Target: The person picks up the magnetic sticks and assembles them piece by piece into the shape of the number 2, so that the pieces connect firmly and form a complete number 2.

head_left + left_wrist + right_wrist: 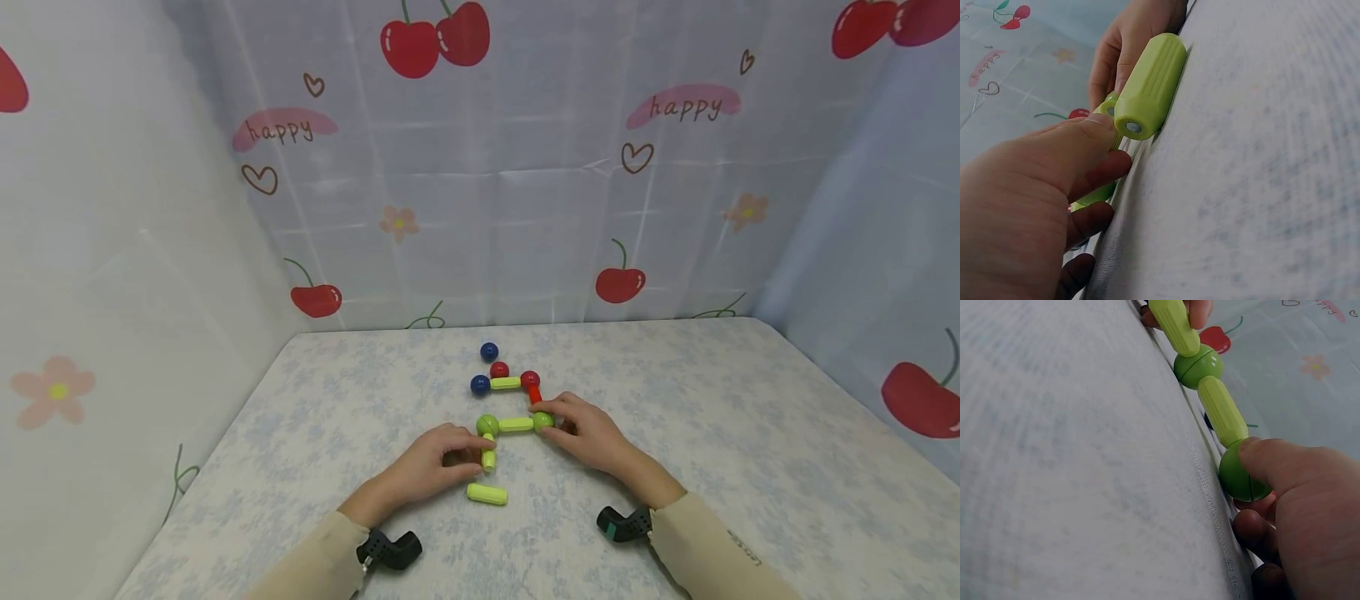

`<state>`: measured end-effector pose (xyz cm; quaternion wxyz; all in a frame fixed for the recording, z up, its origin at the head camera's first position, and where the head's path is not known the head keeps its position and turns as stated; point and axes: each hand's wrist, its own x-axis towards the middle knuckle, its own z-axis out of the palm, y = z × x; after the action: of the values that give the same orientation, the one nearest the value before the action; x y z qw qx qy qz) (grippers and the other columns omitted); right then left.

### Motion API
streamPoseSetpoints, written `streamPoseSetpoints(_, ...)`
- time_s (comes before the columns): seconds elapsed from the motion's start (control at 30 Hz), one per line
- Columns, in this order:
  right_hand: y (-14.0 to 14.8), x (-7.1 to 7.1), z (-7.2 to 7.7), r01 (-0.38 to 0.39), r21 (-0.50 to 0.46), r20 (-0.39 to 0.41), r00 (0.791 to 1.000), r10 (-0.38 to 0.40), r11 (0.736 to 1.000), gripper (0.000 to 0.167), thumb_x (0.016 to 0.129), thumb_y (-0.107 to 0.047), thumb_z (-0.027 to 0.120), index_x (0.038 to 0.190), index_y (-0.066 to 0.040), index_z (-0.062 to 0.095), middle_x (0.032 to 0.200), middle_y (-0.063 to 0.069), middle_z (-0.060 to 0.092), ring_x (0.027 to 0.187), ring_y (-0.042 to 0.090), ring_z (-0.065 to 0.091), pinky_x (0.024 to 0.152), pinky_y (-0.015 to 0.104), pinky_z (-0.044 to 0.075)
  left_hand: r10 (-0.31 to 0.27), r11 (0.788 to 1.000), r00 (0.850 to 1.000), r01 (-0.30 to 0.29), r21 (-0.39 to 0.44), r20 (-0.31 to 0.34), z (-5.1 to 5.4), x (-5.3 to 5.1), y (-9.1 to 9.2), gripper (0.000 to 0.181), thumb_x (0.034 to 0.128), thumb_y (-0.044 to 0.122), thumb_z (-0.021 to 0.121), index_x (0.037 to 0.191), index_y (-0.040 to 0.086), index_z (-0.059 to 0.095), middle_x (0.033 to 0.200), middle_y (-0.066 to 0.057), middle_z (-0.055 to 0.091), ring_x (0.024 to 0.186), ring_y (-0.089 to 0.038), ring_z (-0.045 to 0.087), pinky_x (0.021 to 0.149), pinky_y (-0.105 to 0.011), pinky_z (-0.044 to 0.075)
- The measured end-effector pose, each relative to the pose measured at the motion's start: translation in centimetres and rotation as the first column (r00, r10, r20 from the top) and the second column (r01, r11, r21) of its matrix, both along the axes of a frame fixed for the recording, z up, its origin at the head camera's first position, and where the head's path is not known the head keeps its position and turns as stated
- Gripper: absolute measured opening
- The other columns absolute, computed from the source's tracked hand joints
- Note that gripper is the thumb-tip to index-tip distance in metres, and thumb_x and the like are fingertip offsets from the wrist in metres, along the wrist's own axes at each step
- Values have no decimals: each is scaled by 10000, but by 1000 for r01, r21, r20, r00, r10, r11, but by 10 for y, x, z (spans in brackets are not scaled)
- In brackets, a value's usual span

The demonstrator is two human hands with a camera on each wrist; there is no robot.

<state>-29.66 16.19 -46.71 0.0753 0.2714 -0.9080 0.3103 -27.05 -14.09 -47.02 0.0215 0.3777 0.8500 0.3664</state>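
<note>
The left hand (442, 462) pinches a yellow-green rod (489, 460) between thumb and fingers; the rod's upper end meets a green ball (487, 426). A second yellow-green rod (516, 425) joins that ball to another green ball (543, 422), which the right hand (592, 433) grips, thumb on top in the right wrist view. From the right hand's fingertips a red rod (534, 393) runs up to a red ball (530, 380). A loose yellow-green rod (487, 494) lies just below the left hand, and looms large in the left wrist view, its metal end (1133, 127) showing.
Beyond the hands, a yellow-green rod (506, 383) links the red ball to a blue ball (480, 385). Another red ball (499, 369) and another blue ball (489, 352) lie behind it. A printed curtain (480, 167) stands along the back of the table (337, 392).
</note>
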Motion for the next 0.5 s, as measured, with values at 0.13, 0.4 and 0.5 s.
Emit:
streamPoseSetpoints(0.13,0,0,0,2,2,-1,1000,-2,1000,331,943,-267,702,1273,-263,677,1022,-60,606,692,0,480,639,212,432,1,1000,1000,-1,4,-1,0,0,0,338,959,263,681,1293,208,676,1041,104,685,935,-64,580,807,-240,492)
streamPoseSetpoints(0.4,-1,1,2,5,7,12,1000,-5,1000,335,944,-264,699,1278,-245,677,1040,-50,614,694,6,484,640,213,431,2,999,1000,-2,38,13,1,2,0,313,961,265,678,1269,207,684,1029,53,681,906,-70,575,785,-245,503)
streamPoseSetpoints(0.5,-1,1,2,5,4,11,1000,-5,1000,332,942,-260,702,1273,-244,679,1044,-48,616,693,4,487,642,211,436,10,999,1000,-10,44,2,1,2,0,291,959,252,682,1246,208,698,1005,61,684,897,-74,571,785,-247,494)
